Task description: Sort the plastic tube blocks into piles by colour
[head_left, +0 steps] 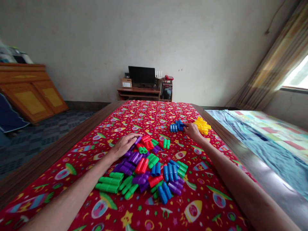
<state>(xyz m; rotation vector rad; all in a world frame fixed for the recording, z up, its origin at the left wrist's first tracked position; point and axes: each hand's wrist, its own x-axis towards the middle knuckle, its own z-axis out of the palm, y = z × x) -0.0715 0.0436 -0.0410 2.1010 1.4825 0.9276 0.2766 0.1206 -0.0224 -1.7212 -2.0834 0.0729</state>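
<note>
Toy building blocks in purple, green, red and blue, each like joined rounded tubes, lie in a loose heap in front of me. At the heap's far left edge is my left hand (124, 145), its fingers closed on a purple block (138, 140). My right hand (192, 131) reaches farther out, its fingertips closed at a blue block (184, 125) in a small blue group (174, 127); the hand partly hides it. Just right of that hand sits a pile of yellow blocks (202, 125). Nearer blue blocks (170, 172) remain among the mixed heap.
A red patterned cloth (149, 110) covers the long table. A bed (269, 141) stands along the right side and a wooden cabinet (31, 91) at the left. Against the far wall, a desk (138, 90) carries a monitor (141, 76).
</note>
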